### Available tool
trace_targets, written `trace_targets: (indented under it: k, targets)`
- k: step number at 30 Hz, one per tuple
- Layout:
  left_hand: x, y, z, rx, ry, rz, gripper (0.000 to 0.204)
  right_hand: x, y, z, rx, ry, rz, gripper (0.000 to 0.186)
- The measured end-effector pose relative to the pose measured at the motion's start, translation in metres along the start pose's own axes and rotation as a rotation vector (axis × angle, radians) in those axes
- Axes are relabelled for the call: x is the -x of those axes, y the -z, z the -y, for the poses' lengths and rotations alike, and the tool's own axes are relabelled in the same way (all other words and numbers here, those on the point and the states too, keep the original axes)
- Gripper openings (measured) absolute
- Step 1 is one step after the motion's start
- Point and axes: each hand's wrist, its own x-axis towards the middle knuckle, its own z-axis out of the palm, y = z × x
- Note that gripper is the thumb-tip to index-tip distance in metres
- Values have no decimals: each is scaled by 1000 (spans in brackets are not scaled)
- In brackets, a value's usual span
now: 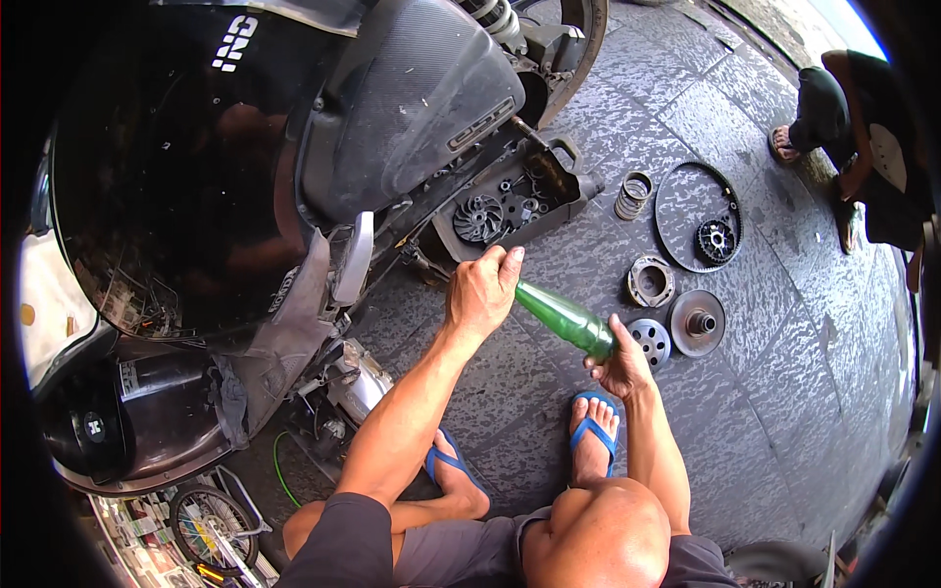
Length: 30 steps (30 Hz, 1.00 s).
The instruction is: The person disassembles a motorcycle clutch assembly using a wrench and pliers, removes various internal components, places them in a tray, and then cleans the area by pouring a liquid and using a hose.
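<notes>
A green glass bottle [567, 319] lies slantwise between my hands, over the floor beside a scooter. My left hand [482, 290] is closed around its narrow neck end, hiding the mouth. At the wide base, my right hand [623, 365] wraps its fingers round the glass with the thumb raised along the side. Just beyond my left hand stands a dark tray [549, 227] that holds a finned fan disc [478, 218] and several small metal parts.
The scooter [392, 118] fills the left side. On the right floor lie a coil spring [622, 209], a drive belt [659, 201] around a toothed wheel [717, 241], a metal ring [651, 281], a round plate [683, 331] and a holed disc [648, 335]. Another person [867, 147] sits at far right.
</notes>
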Motion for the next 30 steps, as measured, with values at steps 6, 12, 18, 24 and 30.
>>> trace_targets:
  k: [6,12,18,24,30]
  targets:
    - [3,1,18,-73,105,-54,48,2,-49,-10,28,298,-109,57]
    - [2,8,16,-42,117,-43,48,-5,-16,5,157,-46,-59,46]
    - [-2,6,42,267,546,-166,64,-11,-35,9,149,329,-45,46]
    - [50,-33,73,282,612,-113,64,-51,-101,60,1077,647,-346,43]
    - [87,-50,67,230,670,-55,59,-81,-182,80,1739,876,-310,52]
